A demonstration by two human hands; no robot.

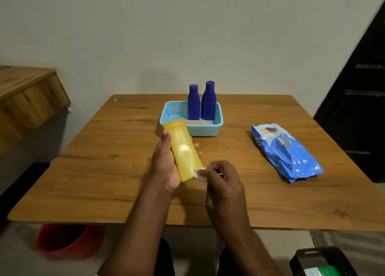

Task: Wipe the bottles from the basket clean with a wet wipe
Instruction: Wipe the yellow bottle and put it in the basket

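Left hand (pixel 165 163) gripping yellow bottle (pixel 183 150) above counter (pixel 104 171); right hand (pixel 220 177) pinching wet wipe (pixel 199 174) against bottle's lower end.

You are sitting at a wooden table (pixel 104 171). A light blue basket (pixel 173 117) is resting on it at the far middle, and a blue wet-wipe pack (pixel 291 156) is lying flat to the right, well apart from the basket.
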